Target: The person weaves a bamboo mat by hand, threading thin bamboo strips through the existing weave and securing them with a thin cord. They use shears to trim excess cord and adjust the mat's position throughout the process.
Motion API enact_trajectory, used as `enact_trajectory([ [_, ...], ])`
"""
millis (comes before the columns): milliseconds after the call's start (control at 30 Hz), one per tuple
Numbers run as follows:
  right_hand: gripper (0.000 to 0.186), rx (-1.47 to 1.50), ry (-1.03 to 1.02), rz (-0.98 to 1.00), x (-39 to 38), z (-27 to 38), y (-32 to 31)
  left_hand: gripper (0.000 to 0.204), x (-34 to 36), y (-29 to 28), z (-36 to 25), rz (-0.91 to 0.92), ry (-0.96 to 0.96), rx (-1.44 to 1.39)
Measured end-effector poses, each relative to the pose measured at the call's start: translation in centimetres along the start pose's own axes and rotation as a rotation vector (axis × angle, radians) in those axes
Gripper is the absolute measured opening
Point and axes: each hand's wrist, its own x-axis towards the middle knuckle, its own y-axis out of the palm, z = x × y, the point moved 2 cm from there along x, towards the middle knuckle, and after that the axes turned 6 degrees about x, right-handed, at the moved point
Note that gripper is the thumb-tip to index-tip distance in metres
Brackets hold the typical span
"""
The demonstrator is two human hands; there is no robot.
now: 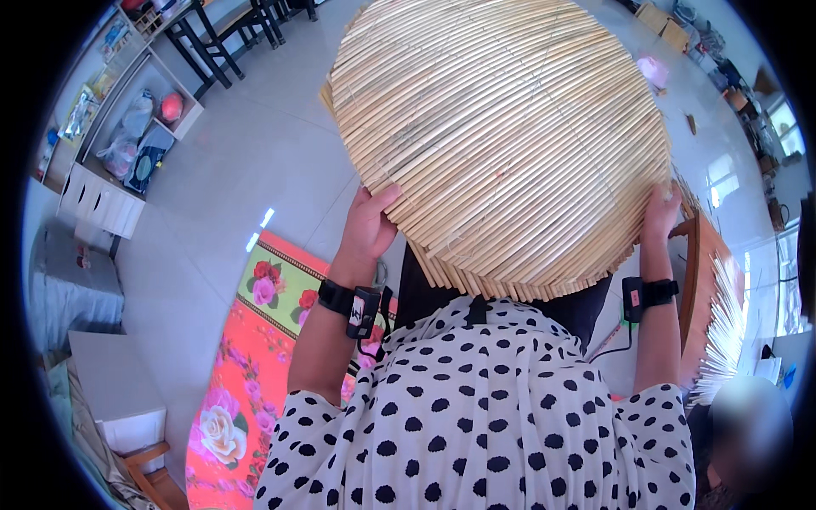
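Note:
A large round mat of pale straw-coloured stalks (510, 144) fills the upper middle of the head view. Its stalks lie side by side, with thread stitches across them and a cut, slightly stepped rim. My left hand (371, 223) grips the lower left edge, thumb on top and the other fingers hidden underneath. On the right edge, my right hand (661, 212) is closed round the rim, its fingers partly hidden. The mat is held up in front of me, above my dark-clothed lap (425, 293). Small black devices are strapped to both wrists.
Left of me lies a red floral cloth (246, 365). On the right, a brown wooden table (710, 263) bears a spread of thin pale sticks (722, 327), with another person (748, 433) close by. Shelves (136, 76) and dark furniture (208, 42) stand far left.

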Motion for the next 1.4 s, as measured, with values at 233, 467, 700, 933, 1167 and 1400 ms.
enact_trajectory([
  [233,0.068,0.163,0.043,-0.097,-1.3,2.1,-4.6,0.055,3.3,-2.0,1.2,0.091,-0.027,0.001],
  [467,0.074,0.417,0.099,-0.109,-2.5,3.9,-5.9,0.053,5.2,-1.4,1.8,0.161,-0.024,-0.048],
  [700,0.071,0.311,0.203,-0.045,-0.9,2.0,-3.0,0.059,5.3,-2.6,2.3,0.068,-0.114,-0.099],
  [933,0.064,0.167,0.219,0.074,-0.2,-1.7,3.4,0.056,3.4,-6.5,6.4,-0.105,-0.266,-0.081],
  [1167,0.059,-0.056,0.22,0.162,0.7,-2.8,6.7,0.055,0.3,-8.1,10.7,-0.229,-0.409,-0.208],
  [1400,0.056,-0.496,0.241,0.5,7.0,-6.9,8.9,0.05,-3.7,-5.5,12.9,-0.262,-0.649,-0.08],
])
